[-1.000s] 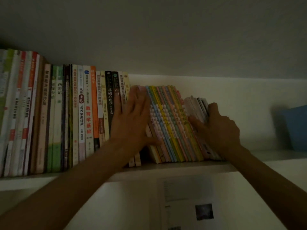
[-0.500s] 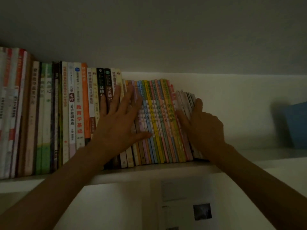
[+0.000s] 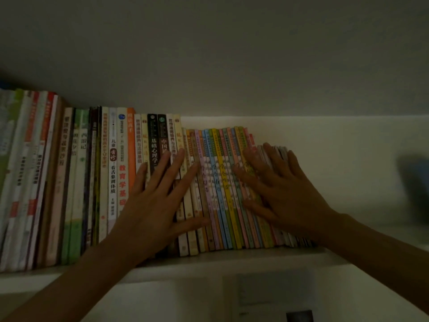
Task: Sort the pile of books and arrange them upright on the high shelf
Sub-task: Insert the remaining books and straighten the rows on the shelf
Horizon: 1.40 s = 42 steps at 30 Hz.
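Observation:
A long row of books stands on the high white shelf [image 3: 232, 259]. Tall books [image 3: 116, 182] fill the left part; a set of thin pastel-spined books [image 3: 220, 189] stands in the middle, leaning slightly left. At the row's right end are a few short thin white books [image 3: 282, 151]. My left hand [image 3: 151, 205] lies flat with spread fingers on the spines of the dark and cream books. My right hand [image 3: 281, 194] presses flat with straight fingers against the spines of the pastel and short books. Neither hand grips anything.
To the right of the row the shelf board [image 3: 371, 228] is bare up to a blurred blue object [image 3: 415, 182] at the far right. The ceiling is close above the tall books. A printed sheet [image 3: 267, 298] hangs below the shelf.
The pastel books went from a strong lean to nearly upright and closed against the tall books. My right hand went from holding the row's end to lying flat on the spines.

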Motion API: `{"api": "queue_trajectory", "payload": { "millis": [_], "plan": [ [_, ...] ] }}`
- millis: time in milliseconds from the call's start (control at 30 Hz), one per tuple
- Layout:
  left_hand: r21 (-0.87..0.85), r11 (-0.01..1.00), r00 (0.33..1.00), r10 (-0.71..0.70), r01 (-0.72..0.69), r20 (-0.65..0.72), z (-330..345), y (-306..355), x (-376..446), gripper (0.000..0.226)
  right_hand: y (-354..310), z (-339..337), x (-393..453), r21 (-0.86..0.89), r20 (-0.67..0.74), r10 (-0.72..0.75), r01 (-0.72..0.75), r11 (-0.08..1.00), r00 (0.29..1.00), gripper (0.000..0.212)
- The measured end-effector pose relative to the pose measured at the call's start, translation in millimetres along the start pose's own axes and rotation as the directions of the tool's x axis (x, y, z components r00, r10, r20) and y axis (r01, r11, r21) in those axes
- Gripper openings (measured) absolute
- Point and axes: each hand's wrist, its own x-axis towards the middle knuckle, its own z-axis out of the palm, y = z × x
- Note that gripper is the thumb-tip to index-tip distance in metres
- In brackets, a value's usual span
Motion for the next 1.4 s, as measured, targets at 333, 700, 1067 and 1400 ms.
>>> {"api": "queue_trajectory", "payload": {
  "millis": [333, 700, 1067, 1400],
  "plan": [
    [-0.094, 0.995, 0.998, 0.036, -0.031, 0.046, -13, -7, -29, 0.064, -23, -7, -3, 0.016, 0.022, 0.066, -0.066, 0.998, 0.998, 0.074],
    [-0.096, 0.994, 0.998, 0.053, -0.051, 0.016, -14, -5, -29, 0.053, -31, -1, 0, 0.016, 0.064, -0.035, 0.034, 0.999, 0.997, 0.074],
    [-0.344, 0.932, 0.975, 0.038, -0.114, -0.218, -14, 38, 4, 0.046, 57, -11, -40, 0.749, 0.409, 0.867, -0.647, -0.142, 0.284, 0.100],
    [-0.261, 0.955, 0.977, 0.093, -0.141, -0.191, -6, 41, 9, 0.054, 37, -21, -8, 0.832, 0.233, 0.625, -0.485, 0.268, 0.745, 0.093]
  ]
}}
